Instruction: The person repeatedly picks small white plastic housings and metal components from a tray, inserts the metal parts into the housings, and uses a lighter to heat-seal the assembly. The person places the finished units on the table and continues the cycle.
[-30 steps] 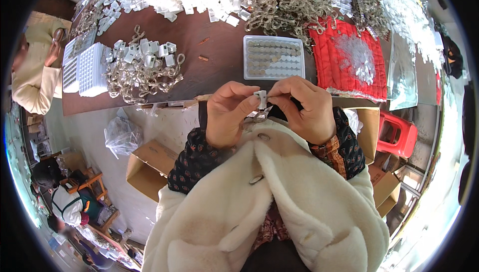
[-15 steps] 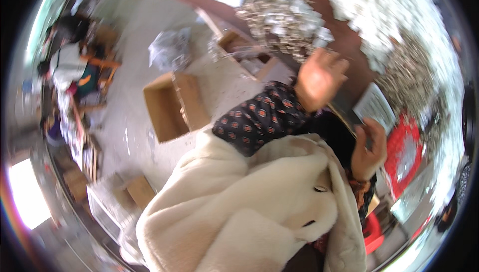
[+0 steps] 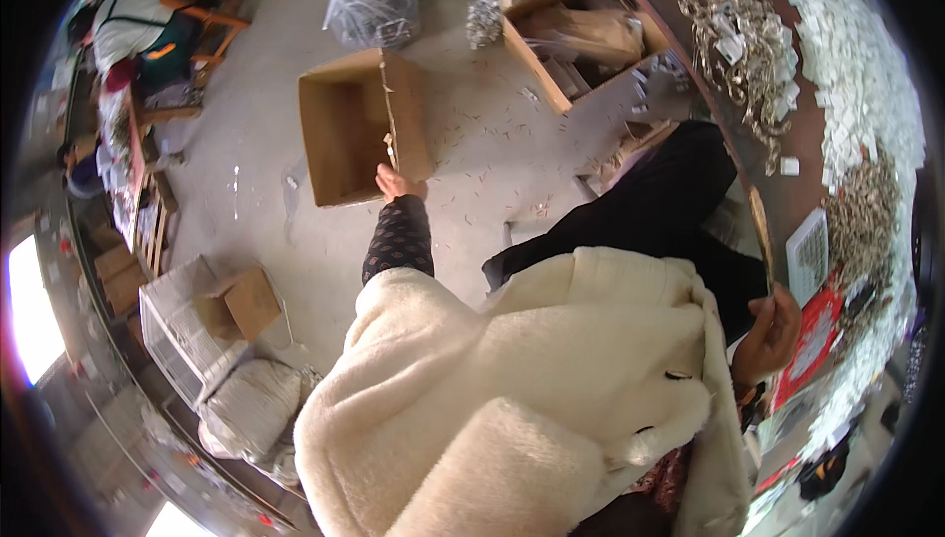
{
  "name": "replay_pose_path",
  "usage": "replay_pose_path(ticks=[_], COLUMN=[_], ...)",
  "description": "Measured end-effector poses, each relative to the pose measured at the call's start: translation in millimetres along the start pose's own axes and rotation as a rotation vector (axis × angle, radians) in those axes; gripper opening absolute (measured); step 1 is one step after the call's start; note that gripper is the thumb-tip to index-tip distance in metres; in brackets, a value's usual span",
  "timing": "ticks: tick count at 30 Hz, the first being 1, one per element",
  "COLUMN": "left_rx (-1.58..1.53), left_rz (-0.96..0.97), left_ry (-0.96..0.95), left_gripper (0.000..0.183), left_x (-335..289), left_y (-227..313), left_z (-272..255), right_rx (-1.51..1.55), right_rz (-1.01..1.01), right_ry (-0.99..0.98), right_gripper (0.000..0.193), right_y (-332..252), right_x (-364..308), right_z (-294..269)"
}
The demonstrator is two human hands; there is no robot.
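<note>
Head view: left of centre, the left hand [image 3: 399, 183] is at the near edge of the cardboard box [image 3: 409, 114], seemingly placed within arm's reach; whether it grasps anything, I cannot tell. Lower right, the right hand [image 3: 770, 335] curls beside the table [image 3: 787, 197], perhaps for balance, its grip unclear.

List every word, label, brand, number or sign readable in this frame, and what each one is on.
None can be read.
Box at the left hand: no legible print on the sides that show.
Sack: too blurred to tell whether it is marked.
White pieces on the table: too small to tell.
</note>
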State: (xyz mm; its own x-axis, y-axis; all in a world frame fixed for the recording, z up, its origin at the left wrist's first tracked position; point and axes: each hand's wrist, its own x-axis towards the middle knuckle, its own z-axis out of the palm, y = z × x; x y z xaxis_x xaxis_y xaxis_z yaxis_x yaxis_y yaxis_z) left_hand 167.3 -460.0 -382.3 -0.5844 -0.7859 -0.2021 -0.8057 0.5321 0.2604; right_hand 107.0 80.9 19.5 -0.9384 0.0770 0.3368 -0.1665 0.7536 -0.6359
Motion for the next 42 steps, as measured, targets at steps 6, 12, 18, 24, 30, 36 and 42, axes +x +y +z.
replay_pose_path(ticks=[6,12,18,24,30,36,42], left_rx=[0.004,0.509,0.206,-0.297,-0.322,-0.100,0.401], left_rz=[-0.058,0.127,0.109,0.378,0.706,1.220,2.146], left_ry=[-0.495,-0.554,0.091,0.224,0.407,1.047,1.324], left_gripper=[0.095,0.042,0.036,0.018,0.012,0.039,0.022], left_x=[60,51,45,16,-118,-186,-229], left_y=[-54,-40,-59,-21,81,125,283], left_z=[48,70,-31,-282,-464,-582,-665], right_rx=[0.030,0.004,0.113,0.557,0.894,0.740,0.782], right_rz=[0.180,0.256,0.189,0.228,-0.004,-0.199,-0.066], right_ry=[-0.020,-0.091,-0.272,-0.616,-0.661,-0.247,-0.062], right_gripper=[0.018,0.019,0.015,0.022,0.044,0.046,0.133], right_y=[-20,-33,-42,-72,-151,-179,-126], right_x=[-8,1,30,79,125,183,106], right_z=[15,31,54,123,136,-50,-285])
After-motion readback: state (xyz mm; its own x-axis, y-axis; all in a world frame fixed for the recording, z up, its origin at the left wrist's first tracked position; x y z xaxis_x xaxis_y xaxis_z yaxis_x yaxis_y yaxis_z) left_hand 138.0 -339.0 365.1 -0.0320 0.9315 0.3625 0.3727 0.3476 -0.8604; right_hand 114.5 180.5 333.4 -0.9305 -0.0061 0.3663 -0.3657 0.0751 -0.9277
